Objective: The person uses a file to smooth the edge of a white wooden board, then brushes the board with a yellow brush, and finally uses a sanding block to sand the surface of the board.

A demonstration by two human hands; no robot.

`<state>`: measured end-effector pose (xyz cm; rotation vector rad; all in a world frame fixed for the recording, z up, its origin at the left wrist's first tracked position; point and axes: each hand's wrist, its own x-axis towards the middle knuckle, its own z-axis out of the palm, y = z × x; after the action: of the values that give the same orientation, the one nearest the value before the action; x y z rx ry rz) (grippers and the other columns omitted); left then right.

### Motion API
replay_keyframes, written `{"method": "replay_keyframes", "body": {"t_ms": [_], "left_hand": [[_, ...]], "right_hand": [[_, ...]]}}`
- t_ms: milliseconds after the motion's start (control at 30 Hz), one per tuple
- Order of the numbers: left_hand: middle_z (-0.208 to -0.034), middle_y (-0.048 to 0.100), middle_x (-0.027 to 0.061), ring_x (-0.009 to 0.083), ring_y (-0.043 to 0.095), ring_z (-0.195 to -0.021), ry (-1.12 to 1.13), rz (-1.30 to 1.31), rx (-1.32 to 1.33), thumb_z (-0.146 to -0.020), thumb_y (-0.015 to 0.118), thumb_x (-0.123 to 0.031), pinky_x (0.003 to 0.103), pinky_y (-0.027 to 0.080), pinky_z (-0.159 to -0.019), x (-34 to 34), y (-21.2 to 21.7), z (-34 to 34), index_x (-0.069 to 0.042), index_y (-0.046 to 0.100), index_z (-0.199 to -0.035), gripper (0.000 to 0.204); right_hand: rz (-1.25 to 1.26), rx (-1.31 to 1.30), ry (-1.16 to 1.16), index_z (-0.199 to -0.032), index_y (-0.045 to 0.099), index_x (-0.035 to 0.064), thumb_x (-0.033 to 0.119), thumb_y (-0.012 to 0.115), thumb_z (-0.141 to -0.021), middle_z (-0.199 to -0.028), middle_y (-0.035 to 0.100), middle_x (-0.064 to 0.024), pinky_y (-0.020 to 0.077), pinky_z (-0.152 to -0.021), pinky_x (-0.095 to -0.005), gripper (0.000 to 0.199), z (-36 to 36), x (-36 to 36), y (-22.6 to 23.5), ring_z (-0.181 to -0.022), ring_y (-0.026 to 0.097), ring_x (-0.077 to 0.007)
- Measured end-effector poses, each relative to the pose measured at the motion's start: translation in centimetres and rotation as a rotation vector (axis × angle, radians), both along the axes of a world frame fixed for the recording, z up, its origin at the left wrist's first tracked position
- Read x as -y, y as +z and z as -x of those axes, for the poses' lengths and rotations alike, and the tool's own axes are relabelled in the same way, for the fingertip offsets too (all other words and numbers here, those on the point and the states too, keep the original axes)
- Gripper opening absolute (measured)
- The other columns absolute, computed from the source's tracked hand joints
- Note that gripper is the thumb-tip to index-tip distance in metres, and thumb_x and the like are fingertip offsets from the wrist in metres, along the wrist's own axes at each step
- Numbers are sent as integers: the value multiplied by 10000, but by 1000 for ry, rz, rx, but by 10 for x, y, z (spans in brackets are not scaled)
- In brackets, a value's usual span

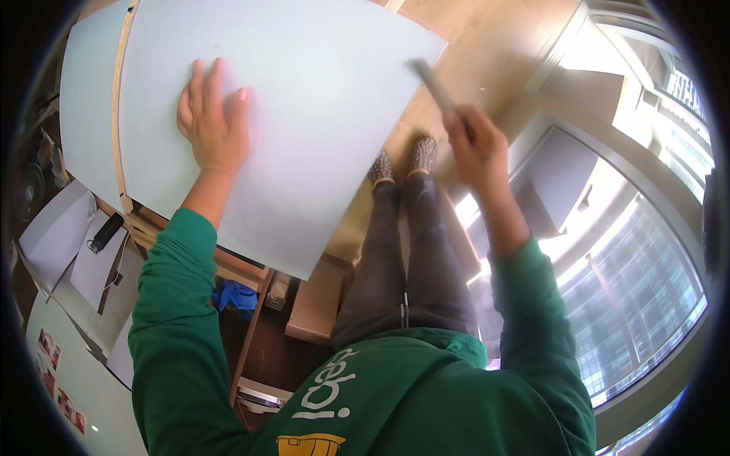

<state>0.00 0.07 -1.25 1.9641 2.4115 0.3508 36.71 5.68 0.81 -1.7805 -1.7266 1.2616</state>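
Note:
My left hand lies on a large pale white panel, fingers stretched out and the palm down. To the right, beyond the panel's edge, my right hand is closed around a slim grey tool. The tool's darker far end reaches over the panel's right corner. Motion blur hides its exact kind, and I cannot tell whether its tip touches the surface. A strip of bare wood edge runs along the panel's left side, with another white panel beyond it.
Below the panel, an open brown cabinet compartment holds a blue cloth-like item and a cardboard box. A black cylindrical object rests at the left. Wood flooring and large windows lie to the right.

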Motion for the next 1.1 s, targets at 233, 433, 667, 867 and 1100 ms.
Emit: {"method": "replay_keyframes", "body": {"t_ms": [233,433,667,867,1100], "left_hand": [[-1635,380,128,345,322,-1443,5,-15,-11,-1019,508,-422,507,183,-1200,2,-3,2,-189,491,-1527,560],[-1634,385,124,338,321,-1446,-18,-39,-2,-1018,508,-433,502,174,-1204,2,-5,2,-199,494,-1526,559],[-1636,385,110,326,313,-1453,12,-27,3,-1019,507,-446,499,162,-1209,5,-7,4,-211,497,-1525,558],[-1642,380,94,326,304,-1456,8,-30,21,-1019,505,-458,502,157,-1210,3,-5,2,-221,496,-1526,560],[-1632,383,67,315,324,-1444,20,-35,19,-989,556,-467,502,166,-1212,6,-7,5,-238,506,-1501,562]], "right_hand": [[9,8,-29,-980,706,10,270,668,-990,-659,591,-121,474,-602,-342,263,15,-13,-1,-594,546,-178],[23,51,-75,-987,721,18,331,659,-993,-639,561,-121,476,-601,-335,318,10,-17,-5,-583,539,-163],[-55,91,-4,-986,719,19,321,659,-999,-647,572,-112,467,-599,-330,308,9,6,-7,-587,538,-156],[49,-68,-165,-990,715,13,322,673,-998,-642,578,-110,465,-593,-318,312,22,-29,-11,-596,555,-145],[-3,-15,-39,-1015,702,40,273,672,-988,-661,597,-165,495,-599,-357,236,20,58,-4,-587,603,-206]]}}
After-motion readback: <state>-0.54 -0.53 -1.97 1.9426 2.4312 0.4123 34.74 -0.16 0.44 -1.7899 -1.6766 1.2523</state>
